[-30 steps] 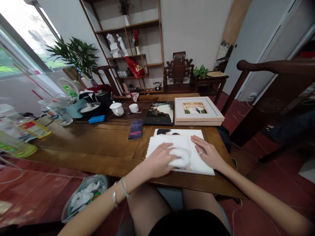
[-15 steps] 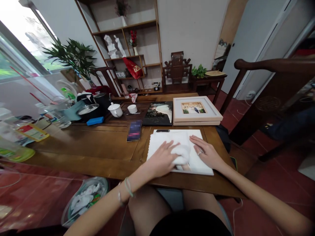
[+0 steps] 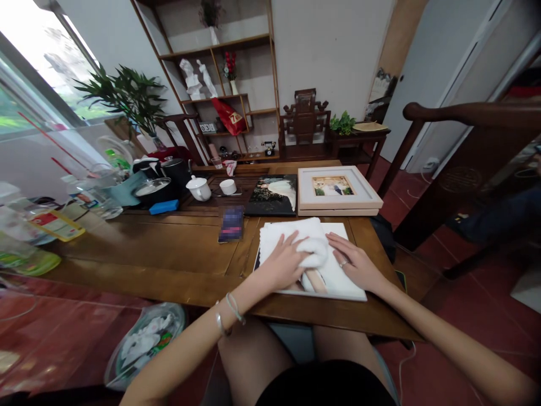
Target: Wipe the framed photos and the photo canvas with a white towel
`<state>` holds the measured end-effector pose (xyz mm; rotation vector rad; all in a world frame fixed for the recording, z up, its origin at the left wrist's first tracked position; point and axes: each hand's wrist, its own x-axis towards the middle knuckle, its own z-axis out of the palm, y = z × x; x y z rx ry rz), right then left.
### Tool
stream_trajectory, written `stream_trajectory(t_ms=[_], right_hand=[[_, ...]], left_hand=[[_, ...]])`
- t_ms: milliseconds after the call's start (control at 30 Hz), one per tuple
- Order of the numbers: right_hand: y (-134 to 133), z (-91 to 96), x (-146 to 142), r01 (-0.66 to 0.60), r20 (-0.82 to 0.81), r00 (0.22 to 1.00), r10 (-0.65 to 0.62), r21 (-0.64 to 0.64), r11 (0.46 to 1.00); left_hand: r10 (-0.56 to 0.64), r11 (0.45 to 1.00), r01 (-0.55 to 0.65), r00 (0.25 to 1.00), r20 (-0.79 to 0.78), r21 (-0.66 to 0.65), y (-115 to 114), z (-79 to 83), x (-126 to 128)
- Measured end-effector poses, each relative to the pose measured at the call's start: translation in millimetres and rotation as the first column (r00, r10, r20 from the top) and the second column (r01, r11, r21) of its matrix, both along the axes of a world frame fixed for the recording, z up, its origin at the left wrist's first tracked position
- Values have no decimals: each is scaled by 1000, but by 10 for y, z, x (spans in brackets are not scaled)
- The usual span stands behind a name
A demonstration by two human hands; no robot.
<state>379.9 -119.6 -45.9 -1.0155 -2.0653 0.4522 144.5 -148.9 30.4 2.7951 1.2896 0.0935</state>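
My left hand [image 3: 287, 262] is on a bunched white cloth [image 3: 315, 254], fingers loosely spread over it; can't tell from my end if it's really gripping. Cloth's on top of a white photo panel [image 3: 355, 286] at the near edge of the counter [image 3: 181, 242]. Right hand [image 3: 354, 262] is open, laid flat on the panel's right side, holding nothing. Past that there's a blurred-out dark slab [image 3: 231, 224], then a dark photo print [image 3: 273, 197] beside stacked picture frames [image 3: 336, 186]. Way back, a shelf unit [image 3: 240, 44].
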Motion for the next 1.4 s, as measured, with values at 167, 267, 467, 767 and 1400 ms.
stream_trajectory(t_ms=[167,267,467,767,1400], right_hand=[[1,-6,-13,3,-38,999,-4,-10,1000],[-6,1,-19,0,-35,999,-1,-22,1000],[-18,26,6,-14,-44,999,12,-55,998],[-10,14,-3,-4,-15,1000,3,-27,1000],[-16,52,-20,2,18,1000,-3,12,1000]], left_hand=[[131,990,-128,990,-49,52,39,-17,137],[143,978,-129,986,-81,161,-407,-108,362],[114,925,-73,990,-88,373,-1210,-282,763],[171,984,-172,985,-17,-53,-603,37,203],[-96,986,133,945,311,-100,513,177,278]])
